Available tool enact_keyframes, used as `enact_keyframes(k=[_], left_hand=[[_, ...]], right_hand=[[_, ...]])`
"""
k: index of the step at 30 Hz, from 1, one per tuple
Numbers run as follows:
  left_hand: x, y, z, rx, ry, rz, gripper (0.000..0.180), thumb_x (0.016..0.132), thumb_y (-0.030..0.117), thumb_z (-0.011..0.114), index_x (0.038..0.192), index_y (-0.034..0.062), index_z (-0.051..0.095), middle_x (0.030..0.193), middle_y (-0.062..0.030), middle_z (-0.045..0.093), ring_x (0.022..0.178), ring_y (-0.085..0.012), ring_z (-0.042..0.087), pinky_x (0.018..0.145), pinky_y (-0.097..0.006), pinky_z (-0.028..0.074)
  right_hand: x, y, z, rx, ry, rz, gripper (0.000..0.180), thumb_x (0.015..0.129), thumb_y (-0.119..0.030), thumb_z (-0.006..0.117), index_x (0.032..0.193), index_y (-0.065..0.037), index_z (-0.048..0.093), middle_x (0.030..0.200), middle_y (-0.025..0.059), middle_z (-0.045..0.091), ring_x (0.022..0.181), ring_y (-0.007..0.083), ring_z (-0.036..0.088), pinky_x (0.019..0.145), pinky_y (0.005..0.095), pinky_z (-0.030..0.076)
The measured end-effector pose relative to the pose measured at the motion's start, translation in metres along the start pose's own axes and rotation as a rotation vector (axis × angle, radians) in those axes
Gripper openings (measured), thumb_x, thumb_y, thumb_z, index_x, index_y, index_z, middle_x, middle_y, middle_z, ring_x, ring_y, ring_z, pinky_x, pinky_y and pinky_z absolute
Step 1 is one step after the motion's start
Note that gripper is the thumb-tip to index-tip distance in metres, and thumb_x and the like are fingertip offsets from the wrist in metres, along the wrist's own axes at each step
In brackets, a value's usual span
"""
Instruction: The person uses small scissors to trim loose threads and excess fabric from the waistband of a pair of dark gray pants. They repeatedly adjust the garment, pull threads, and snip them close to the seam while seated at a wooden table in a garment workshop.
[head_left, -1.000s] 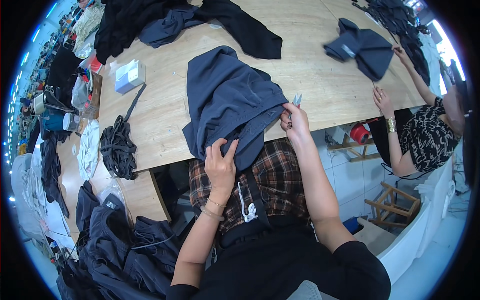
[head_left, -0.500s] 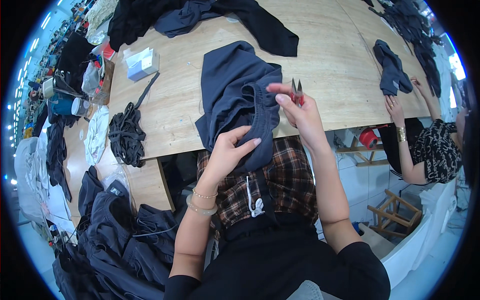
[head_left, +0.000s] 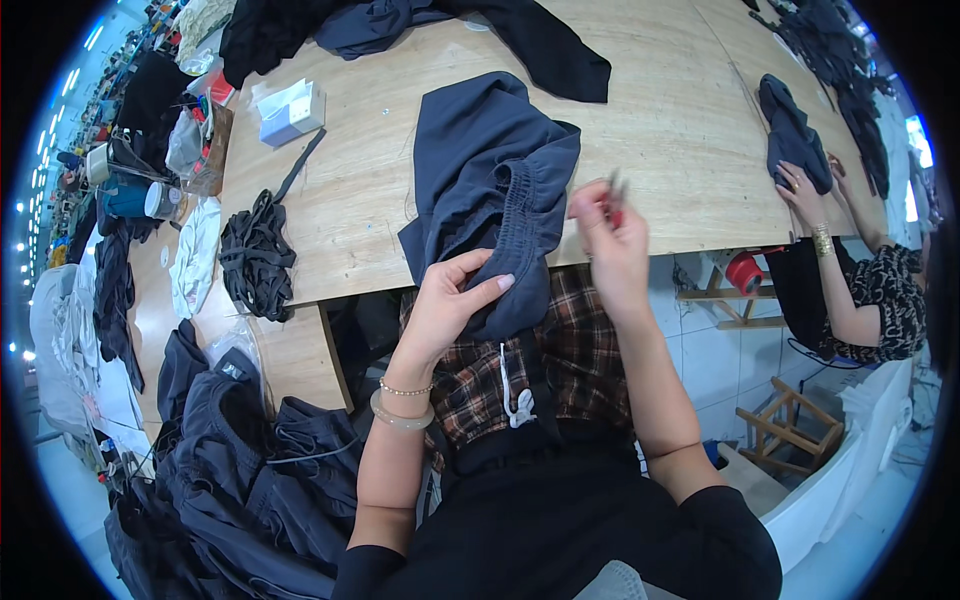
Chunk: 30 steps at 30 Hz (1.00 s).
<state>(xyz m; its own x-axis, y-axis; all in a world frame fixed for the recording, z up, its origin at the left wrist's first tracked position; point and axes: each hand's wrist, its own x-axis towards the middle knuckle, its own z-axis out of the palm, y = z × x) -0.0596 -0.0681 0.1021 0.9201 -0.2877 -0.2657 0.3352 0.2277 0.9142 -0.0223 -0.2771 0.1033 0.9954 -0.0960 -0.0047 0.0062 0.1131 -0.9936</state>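
Note:
A dark blue-grey garment with a gathered elastic waistband lies on the table and hangs over its near edge towards my lap. My left hand pinches the waistband, thumb on top and fingers tucked into the opening. To the right of the garment, clear of the cloth, my right hand is raised and somewhat blurred. Its fingers are curled round small red-handled thread snips, whose metal blades point up and away from me.
A tissue box and a tangle of dark fabric strips are on the table's left. Dark garments are heaped at lower left. At right, a co-worker's hands handle another dark garment. A wooden stool stands below.
My right hand has drawn back from the waistband, slightly right and towards me, still with the snips. My left hand keeps its pinch. The co-worker's hand has shifted on the other garment.

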Motion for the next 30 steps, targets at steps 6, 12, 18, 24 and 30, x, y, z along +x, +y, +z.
enact_keyframes(k=[6, 12, 18, 24, 30], left_hand=[[0.002, 0.000, -0.003, 0.036, 0.022, 0.055, 0.024, 0.093, 0.002, 0.070, 0.116, -0.0049, 0.071, 0.104, -0.0015, 0.072, 0.094, -0.0060, 0.062, 0.087, -0.023, 0.050], [0.006, -0.003, -0.007, 0.185, 0.045, 0.083, 0.025, 0.092, 0.003, 0.071, 0.116, -0.0045, 0.071, 0.102, 0.0006, 0.071, 0.095, -0.0062, 0.060, 0.088, -0.023, 0.048], [0.000, 0.006, -0.009, 0.073, 0.070, 0.010, 0.028, 0.093, 0.003, 0.070, 0.119, -0.0054, 0.070, 0.107, -0.0020, 0.072, 0.096, -0.0068, 0.062, 0.088, -0.023, 0.049], [0.002, 0.002, -0.004, 0.080, 0.052, 0.094, 0.026, 0.093, 0.003, 0.070, 0.117, -0.0051, 0.071, 0.105, -0.0016, 0.073, 0.094, -0.0061, 0.062, 0.086, -0.022, 0.050], [0.001, 0.001, -0.008, 0.106, 0.091, 0.041, 0.022, 0.093, 0.004, 0.071, 0.113, -0.0046, 0.072, 0.101, -0.0020, 0.073, 0.091, -0.0049, 0.062, 0.082, -0.021, 0.050]], right_hand=[[-0.005, -0.026, 0.011, -0.354, -0.214, -0.269, 0.014, 0.089, -0.009, 0.074, 0.099, -0.002, 0.068, 0.091, 0.0008, 0.064, 0.070, 0.0129, 0.059, 0.062, 0.0254, 0.045], [-0.013, 0.008, 0.030, -0.738, -0.231, -0.534, 0.015, 0.085, -0.001, 0.074, 0.098, -0.003, 0.068, 0.094, 0.0089, 0.065, 0.078, 0.0222, 0.067, 0.068, 0.0298, 0.053], [0.004, -0.028, 0.014, -0.137, -0.158, -0.045, 0.009, 0.090, -0.009, 0.074, 0.094, -0.003, 0.069, 0.090, 0.0021, 0.065, 0.079, 0.0111, 0.061, 0.072, 0.0256, 0.048], [-0.005, -0.022, 0.030, -0.384, -0.377, -0.204, 0.021, 0.084, -0.012, 0.080, 0.101, -0.002, 0.073, 0.097, 0.0041, 0.064, 0.081, 0.0128, 0.061, 0.071, 0.0287, 0.049], [-0.010, -0.011, 0.038, -0.686, -0.297, -0.415, 0.011, 0.089, -0.009, 0.074, 0.090, -0.002, 0.065, 0.089, 0.0058, 0.063, 0.077, 0.0134, 0.060, 0.071, 0.0269, 0.048]])
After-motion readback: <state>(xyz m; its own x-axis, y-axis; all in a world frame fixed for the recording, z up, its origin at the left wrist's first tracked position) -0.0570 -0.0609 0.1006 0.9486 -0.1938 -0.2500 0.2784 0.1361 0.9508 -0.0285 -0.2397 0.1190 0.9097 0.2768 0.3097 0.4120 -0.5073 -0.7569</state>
